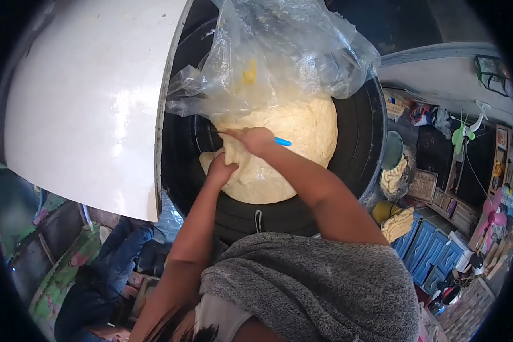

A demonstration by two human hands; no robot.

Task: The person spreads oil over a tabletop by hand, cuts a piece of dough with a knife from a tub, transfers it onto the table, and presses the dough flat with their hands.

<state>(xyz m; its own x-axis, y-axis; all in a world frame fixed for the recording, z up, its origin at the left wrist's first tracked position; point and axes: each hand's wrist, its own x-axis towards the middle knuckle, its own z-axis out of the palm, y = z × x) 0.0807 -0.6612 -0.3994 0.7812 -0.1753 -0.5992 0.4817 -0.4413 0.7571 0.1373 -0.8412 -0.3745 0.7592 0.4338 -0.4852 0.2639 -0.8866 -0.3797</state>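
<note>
A large mass of pale yellow dough [302,131] lies in a wide black tub [356,142], its upper part under a clear plastic sheet [290,51]. My left hand [221,170] grips a lifted fold at the dough's left edge. Just above it, my right hand [255,140] is closed around a tool with a blue handle [283,141]. A thin dark blade tip sticks out to the left of that hand, beside the fold. Most of the tool is hidden by my fingers.
A white tabletop [85,102] borders the tub on the left. At lower left a person [91,296] in dark clothes is partly visible. Right of the tub are more dough pieces [394,175], blue drawers [430,245], a green fan [460,134] and a pink fan [492,215].
</note>
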